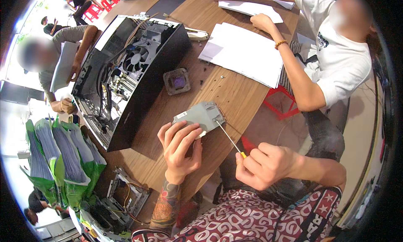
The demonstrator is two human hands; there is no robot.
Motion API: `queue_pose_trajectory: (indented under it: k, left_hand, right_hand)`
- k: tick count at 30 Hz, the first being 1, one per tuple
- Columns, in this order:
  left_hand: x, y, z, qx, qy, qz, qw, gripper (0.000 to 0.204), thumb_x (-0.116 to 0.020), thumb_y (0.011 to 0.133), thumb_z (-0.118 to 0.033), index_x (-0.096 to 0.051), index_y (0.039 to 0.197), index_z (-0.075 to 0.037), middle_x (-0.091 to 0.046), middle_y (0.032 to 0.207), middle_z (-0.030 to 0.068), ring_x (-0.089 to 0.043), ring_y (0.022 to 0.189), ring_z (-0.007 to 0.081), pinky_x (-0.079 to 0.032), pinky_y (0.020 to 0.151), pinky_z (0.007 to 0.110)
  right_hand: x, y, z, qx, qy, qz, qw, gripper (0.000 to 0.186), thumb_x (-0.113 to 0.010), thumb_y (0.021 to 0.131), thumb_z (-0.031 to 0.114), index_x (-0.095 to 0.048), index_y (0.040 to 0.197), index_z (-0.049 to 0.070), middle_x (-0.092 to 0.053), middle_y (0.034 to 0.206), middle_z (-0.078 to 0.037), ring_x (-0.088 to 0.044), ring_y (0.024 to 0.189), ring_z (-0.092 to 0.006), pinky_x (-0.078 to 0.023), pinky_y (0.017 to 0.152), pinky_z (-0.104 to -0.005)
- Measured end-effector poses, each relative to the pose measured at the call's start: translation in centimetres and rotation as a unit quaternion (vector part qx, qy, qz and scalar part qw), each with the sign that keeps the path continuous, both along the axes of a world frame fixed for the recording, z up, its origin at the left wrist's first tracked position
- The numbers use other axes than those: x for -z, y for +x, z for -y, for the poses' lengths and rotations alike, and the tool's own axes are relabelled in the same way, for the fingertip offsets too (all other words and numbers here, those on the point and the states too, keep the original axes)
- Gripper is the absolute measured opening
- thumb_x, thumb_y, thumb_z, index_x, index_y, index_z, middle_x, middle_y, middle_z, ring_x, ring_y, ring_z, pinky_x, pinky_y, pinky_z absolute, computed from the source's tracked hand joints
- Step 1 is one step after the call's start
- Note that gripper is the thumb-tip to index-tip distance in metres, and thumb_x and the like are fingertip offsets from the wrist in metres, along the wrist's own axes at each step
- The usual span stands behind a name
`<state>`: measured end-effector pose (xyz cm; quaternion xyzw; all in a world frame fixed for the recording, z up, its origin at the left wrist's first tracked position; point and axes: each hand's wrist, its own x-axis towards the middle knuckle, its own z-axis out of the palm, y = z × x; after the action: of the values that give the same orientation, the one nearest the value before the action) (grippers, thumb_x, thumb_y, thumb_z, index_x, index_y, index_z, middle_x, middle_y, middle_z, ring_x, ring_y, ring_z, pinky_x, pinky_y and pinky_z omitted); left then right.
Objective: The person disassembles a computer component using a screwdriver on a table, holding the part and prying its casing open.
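Wood-grain desk (247,100). Toward its left edge: open black computer case (142,93), fan (135,59) exposed. Mid-desk, just beside case: square grey part (176,81), purple centre. White paper stack (243,53) reaches right edge. Green-covered paper bundles (69,162) toward near left corner; support unclear. Red stools (110,1) beyond far left corner.

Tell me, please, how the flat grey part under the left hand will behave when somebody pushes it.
The grey part looks metallic, so it should be stiff and perhaps heavy for its size. Its broad, flat shape makes rolling unlikely; a push would probably slide it.
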<state>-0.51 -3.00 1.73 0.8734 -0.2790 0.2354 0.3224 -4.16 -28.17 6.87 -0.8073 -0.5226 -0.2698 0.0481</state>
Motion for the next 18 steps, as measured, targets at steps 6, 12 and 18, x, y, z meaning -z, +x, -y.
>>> queue_pose_trajectory:
  k: [6, 12, 18]
  left_hand:
    - [0.1, -0.4, -0.7, -0.01, 0.009, -0.002, 1.0, 0.033, -0.073, 0.069, 0.0, -0.073, 0.1, -0.009, -0.073, 0.106, 0.004, -0.063, 0.108, 0.0276, -0.038, 0.102, 0.048]
    - [-0.1, 0.0, -0.2, -0.005, 0.0, -0.013, 1.0, 0.033, -0.073, 0.069, 0.0, -0.073, 0.101, -0.009, -0.073, 0.105, 0.0042, -0.063, 0.108, 0.0277, -0.038, 0.103, 0.048]
    - [0.0, 0.1, 0.0, -0.001, -0.003, -0.008, 1.0, 0.033, -0.073, 0.069, 0.001, -0.073, 0.1, -0.009, -0.073, 0.105, 0.0041, -0.063, 0.109, 0.0276, -0.038, 0.103, 0.048]
  right_hand:
    - [0.3, 0.6, 0.0, 0.03, 0.026, -0.01, 0.999, 0.013, -0.066, 0.081, 0.01, -0.058, 0.072, 0.006, -0.039, 0.057, 0.003, -0.042, 0.049, -0.0103, -0.029, 0.046, -0.026]
    - [0.5, 1.2, 0.8, 0.013, 0.001, -0.043, 0.999, 0.011, -0.065, 0.08, 0.013, -0.059, 0.074, 0.006, -0.042, 0.059, 0.002, -0.045, 0.05, -0.0105, -0.033, 0.047, -0.0259]
    - [0.2, 0.7, 0.8, 0.006, 0.007, -0.035, 0.999, 0.011, -0.065, 0.08, 0.014, -0.059, 0.075, 0.007, -0.043, 0.059, 0.003, -0.045, 0.05, -0.0101, -0.032, 0.046, -0.0256]
